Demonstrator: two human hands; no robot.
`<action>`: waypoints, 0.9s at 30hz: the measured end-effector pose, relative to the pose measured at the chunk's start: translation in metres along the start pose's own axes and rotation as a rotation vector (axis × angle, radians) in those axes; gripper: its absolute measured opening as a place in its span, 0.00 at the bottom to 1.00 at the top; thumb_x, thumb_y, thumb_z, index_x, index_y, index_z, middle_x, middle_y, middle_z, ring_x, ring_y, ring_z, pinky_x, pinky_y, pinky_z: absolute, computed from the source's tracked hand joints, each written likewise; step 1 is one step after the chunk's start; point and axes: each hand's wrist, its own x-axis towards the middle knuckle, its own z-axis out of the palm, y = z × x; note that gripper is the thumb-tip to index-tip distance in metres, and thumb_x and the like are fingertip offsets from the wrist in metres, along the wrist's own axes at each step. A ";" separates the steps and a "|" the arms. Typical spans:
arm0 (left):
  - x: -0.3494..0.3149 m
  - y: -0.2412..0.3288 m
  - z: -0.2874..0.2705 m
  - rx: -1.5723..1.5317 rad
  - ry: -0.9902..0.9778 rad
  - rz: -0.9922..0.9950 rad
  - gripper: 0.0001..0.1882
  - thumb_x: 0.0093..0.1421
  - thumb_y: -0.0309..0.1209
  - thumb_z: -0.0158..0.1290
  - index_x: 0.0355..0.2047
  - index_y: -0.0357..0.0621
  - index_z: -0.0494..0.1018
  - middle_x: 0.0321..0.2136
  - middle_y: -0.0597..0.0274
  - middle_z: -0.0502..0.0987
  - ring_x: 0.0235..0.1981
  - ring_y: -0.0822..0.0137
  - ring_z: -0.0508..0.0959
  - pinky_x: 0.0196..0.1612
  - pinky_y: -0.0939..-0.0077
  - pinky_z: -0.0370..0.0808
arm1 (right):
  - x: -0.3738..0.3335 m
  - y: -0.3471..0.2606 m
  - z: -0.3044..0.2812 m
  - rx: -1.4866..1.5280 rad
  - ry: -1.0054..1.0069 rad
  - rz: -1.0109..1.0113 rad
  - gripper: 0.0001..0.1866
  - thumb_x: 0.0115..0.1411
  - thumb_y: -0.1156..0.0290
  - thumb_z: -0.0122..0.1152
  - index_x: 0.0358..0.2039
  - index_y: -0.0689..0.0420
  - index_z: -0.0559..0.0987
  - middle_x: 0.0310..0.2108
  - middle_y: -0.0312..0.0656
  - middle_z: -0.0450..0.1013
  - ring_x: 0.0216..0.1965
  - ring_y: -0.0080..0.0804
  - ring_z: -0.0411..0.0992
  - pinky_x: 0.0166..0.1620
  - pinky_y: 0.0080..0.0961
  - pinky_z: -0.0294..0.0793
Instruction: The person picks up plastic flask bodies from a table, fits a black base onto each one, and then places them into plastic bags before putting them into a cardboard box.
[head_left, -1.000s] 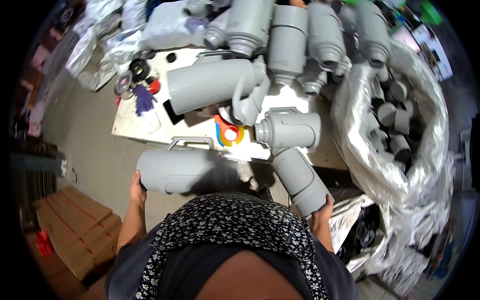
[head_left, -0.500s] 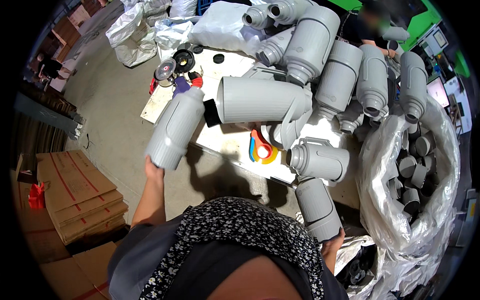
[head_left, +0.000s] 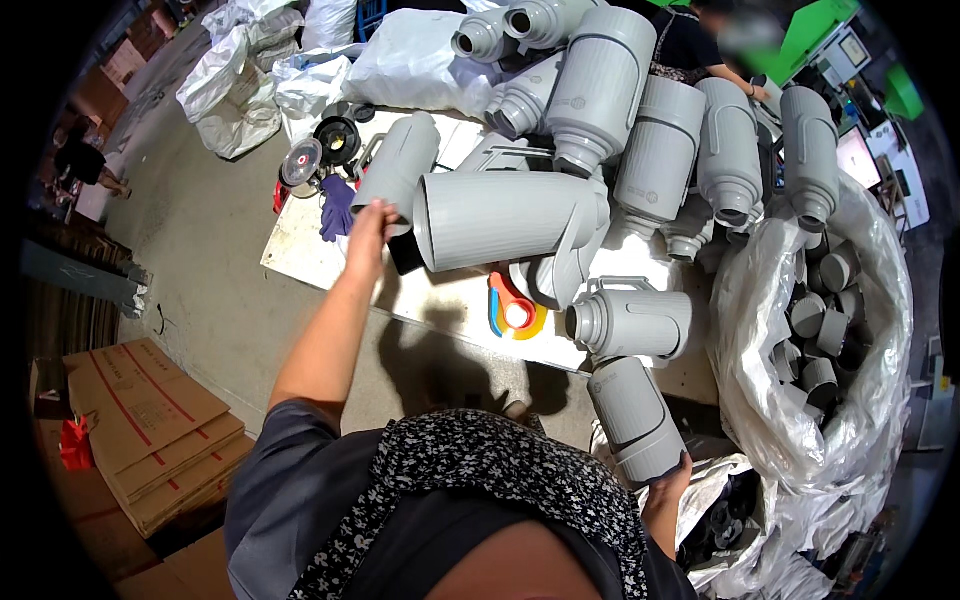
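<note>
My left hand [head_left: 373,222] grips the bottom end of a ribbed grey thermos jug [head_left: 402,165] over the table's left part. Low on the right, my right hand [head_left: 668,480] is closed around the bottom of another grey thermos jug [head_left: 638,415], its neck pointing away from me. Between them a large grey jug shell [head_left: 495,222] lies on its side, open end to the left. A jug with a handle [head_left: 640,322] rests on its side just beyond the right-hand one. Near the table's front edge sits a red-orange tape dispenser [head_left: 515,312].
Several more jugs [head_left: 600,90] are piled at the far right. A purple glove [head_left: 337,208] and a round black part [head_left: 338,140] lie at the table's left end. A plastic-lined sack [head_left: 745,370] of grey cups stands right; stacked cardboard [head_left: 150,400] is at left. Another person [head_left: 690,45] works beyond.
My left hand has carried its jug away from me and to the right, over the table. My right hand and its jug have hardly moved. The view has shifted slightly.
</note>
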 end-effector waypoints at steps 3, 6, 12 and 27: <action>-0.050 0.002 0.050 0.131 -0.316 0.061 0.22 0.59 0.44 0.47 0.43 0.37 0.65 0.38 0.62 0.72 0.39 0.71 0.69 0.47 0.77 0.63 | 0.004 -0.002 -0.006 -0.031 0.013 0.008 0.26 0.56 0.57 0.43 0.49 0.61 0.66 0.50 0.46 0.65 0.51 0.45 0.64 0.53 0.42 0.61; -0.070 -0.002 0.080 0.079 -0.308 -0.089 0.23 0.58 0.39 0.50 0.47 0.34 0.63 0.43 0.58 0.71 0.44 0.69 0.68 0.49 0.74 0.62 | 0.002 -0.010 0.004 -0.035 0.013 0.047 0.25 0.56 0.57 0.42 0.49 0.61 0.66 0.50 0.47 0.65 0.51 0.45 0.63 0.53 0.42 0.61; -0.089 0.020 0.057 0.071 -0.140 -0.044 0.21 0.56 0.37 0.52 0.45 0.34 0.67 0.39 0.56 0.73 0.41 0.67 0.71 0.48 0.73 0.65 | 0.018 -0.021 -0.005 -0.073 -0.044 0.041 0.25 0.56 0.58 0.41 0.49 0.62 0.66 0.49 0.46 0.66 0.50 0.45 0.64 0.52 0.42 0.61; -0.025 0.011 0.004 -0.446 0.316 0.034 0.30 0.60 0.45 0.44 0.55 0.37 0.55 0.53 0.49 0.62 0.53 0.51 0.63 0.53 0.52 0.61 | 0.030 -0.035 0.010 -0.058 -0.013 0.055 0.25 0.54 0.58 0.46 0.48 0.61 0.67 0.48 0.45 0.66 0.49 0.45 0.64 0.52 0.42 0.61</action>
